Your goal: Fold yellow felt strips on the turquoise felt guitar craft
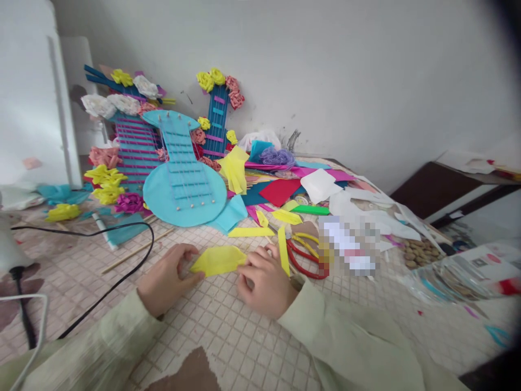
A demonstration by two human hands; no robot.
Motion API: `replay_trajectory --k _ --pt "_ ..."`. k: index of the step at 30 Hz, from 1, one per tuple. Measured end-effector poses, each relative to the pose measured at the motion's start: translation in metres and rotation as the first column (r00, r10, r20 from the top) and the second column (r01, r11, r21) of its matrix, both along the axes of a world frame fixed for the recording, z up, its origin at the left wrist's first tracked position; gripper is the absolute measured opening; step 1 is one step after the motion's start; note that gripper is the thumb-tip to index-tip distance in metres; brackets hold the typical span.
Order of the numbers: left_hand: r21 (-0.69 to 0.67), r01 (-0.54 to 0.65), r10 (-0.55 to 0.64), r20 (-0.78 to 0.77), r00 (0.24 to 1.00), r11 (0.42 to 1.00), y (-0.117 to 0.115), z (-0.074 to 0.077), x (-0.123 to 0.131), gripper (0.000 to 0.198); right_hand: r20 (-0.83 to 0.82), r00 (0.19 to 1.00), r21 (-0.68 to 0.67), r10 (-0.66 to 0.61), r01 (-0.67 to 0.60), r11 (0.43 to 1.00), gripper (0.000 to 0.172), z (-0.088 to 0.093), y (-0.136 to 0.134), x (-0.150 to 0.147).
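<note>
A piece of yellow crepe paper (218,260) is stretched sideways between my two hands, just over the tiled tabletop. My left hand (169,277) pinches its left end between thumb and fingers. The right end is gripped by the fingers of my right hand (266,279). A narrow yellow paper strip (284,251) stands up beside my right fingers; whether they touch it I cannot tell. Scissors with red and yellow handles (307,260) lie right of that hand. Beyond the paper stands a light-blue guitar-shaped craft (185,174) with strings.
Paper flowers and a dark-blue stringed craft (215,119) lean on the wall. Coloured paper sheets (280,190) and purple yarn (278,156) are piled at the back. A black cable (118,288) curves past my left arm. A clear plastic package (456,271) lies at right.
</note>
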State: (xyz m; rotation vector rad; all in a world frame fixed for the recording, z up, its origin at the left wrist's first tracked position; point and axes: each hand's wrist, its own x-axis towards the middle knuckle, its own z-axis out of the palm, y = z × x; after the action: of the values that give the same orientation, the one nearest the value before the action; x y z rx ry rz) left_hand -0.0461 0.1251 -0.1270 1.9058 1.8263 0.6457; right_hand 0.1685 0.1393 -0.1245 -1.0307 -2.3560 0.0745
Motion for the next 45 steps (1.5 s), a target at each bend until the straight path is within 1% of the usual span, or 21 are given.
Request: replay_trajectory --k 4,8,10,14,16,19,21,22,24,26,29,31,33,35,36,37,38,40,41,43,45 --pt "-0.005 0.069 -0.069 -0.022 0.997 0.998 -0.001 0.005 0.004 0.029 -0.223 0.975 0.005 0.001 0.000 1.000 0.015 0.007 0.004 0.002" --pt "-0.019 0.051 -0.048 0.147 0.988 0.999 -0.003 0.004 0.005 0.021 -0.469 0.883 -0.083 -0.010 -0.032 0.996 0.018 0.012 0.009 0.006" --pt "-0.057 0.036 -0.014 0.347 0.938 0.998 -0.003 0.005 0.002 0.022 -0.593 0.804 -0.161 -0.048 -0.060 0.985 0.019 0.012 0.013 0.008" --pt "-0.054 0.046 0.000 0.650 0.760 0.997 -0.001 0.012 -0.006 0.025 -0.743 0.661 -0.281 -0.102 -0.170 0.945 0.019 0.011 0.020 0.010" --pt "-0.081 0.092 -0.002 0.742 0.670 0.992 -0.002 0.016 -0.006 0.028 -0.761 0.638 -0.363 -0.118 -0.268 0.892 0.020 0.013 0.019 0.009" --pt "-0.147 0.228 -0.014 0.812 0.584 0.962 -0.008 0.017 0.003 0.041 -0.701 0.699 -0.552 -0.142 -0.405 0.729 0.025 0.018 0.009 0.006" --pt "-0.173 0.329 -0.055 0.812 0.582 0.928 -0.013 0.014 0.013 0.047 -0.623 0.775 -0.651 -0.106 -0.438 0.620 0.027 0.020 -0.001 0.004" --pt "-0.177 0.371 -0.081 0.807 0.585 0.911 -0.016 0.012 0.017 0.048 -0.584 0.808 -0.683 -0.077 -0.438 0.585 0.026 0.020 -0.006 0.002" --pt "-0.181 0.422 -0.125 0.789 0.602 0.889 -0.020 0.009 0.026 0.047 -0.530 0.847 -0.713 -0.039 -0.421 0.560 0.020 0.019 -0.015 -0.002" --pt "-0.181 0.436 -0.139 0.783 0.606 0.881 -0.023 0.008 0.031 0.046 -0.507 0.859 -0.744 -0.072 -0.394 0.539 0.019 0.017 -0.019 -0.005" --pt "-0.197 0.433 -0.118 0.791 0.600 0.880 -0.026 0.010 0.032 0.039 -0.538 0.805 -0.789 -0.250 -0.375 0.487 0.022 0.014 -0.016 -0.007" --pt "-0.235 0.412 -0.099 0.759 0.644 0.880 -0.026 0.012 0.030 0.027 -0.562 0.739 -0.800 -0.372 -0.371 0.472 0.025 0.014 -0.011 -0.007" --pt "-0.277 0.358 -0.059 0.713 0.699 0.892 -0.025 0.013 0.027 0.025 -0.579 0.695 -0.800 -0.426 -0.386 0.459 0.030 0.013 -0.006 -0.005" --pt "-0.320 0.295 0.014 0.699 0.715 0.900 -0.023 0.013 0.024 0.027 -0.596 0.687 -0.792 -0.416 -0.419 0.444 0.032 0.012 -0.003 -0.004" --pt "-0.337 0.271 0.050 0.704 0.709 0.901 -0.021 0.013 0.022 0.029 -0.612 0.689 -0.775 -0.389 -0.425 0.467 0.029 0.010 -0.002 -0.003" --pt "-0.349 0.254 0.075 0.707 0.703 0.902 -0.019 0.012 0.020 0.030 -0.626 0.697 -0.748 -0.350 -0.410 0.523 0.024 0.009 -0.001 -0.002" --pt "-0.350 0.232 0.091 0.704 0.705 0.907 -0.018 0.012 0.019 0.031 -0.635 0.712 -0.703 -0.298 -0.374 0.604 0.021 0.007 0.000 -0.001" --pt "-0.328 0.179 0.099 0.677 0.730 0.928 -0.016 0.011 0.016 0.030 -0.617 0.771 -0.548 -0.155 -0.281 0.788 0.029 0.004 0.001 0.001" --pt "-0.318 0.155 0.100 0.659 0.746 0.935 -0.015 0.012 0.015 0.030 -0.581 0.811 -0.449 -0.072 -0.245 0.859 0.032 0.003 0.001 0.001" --pt "-0.329 0.126 0.123 0.639 0.759 0.936 -0.014 0.013 0.015 0.028 -0.462 0.884 -0.271 0.077 -0.224 0.936 0.031 0.002 0.002 0.002" --pt "-0.370 0.128 0.156 0.646 0.748 0.920 -0.013 0.014 0.017 0.028 -0.317 0.931 -0.149 0.180 -0.236 0.960 0.023 0.001 0.003 0.001"
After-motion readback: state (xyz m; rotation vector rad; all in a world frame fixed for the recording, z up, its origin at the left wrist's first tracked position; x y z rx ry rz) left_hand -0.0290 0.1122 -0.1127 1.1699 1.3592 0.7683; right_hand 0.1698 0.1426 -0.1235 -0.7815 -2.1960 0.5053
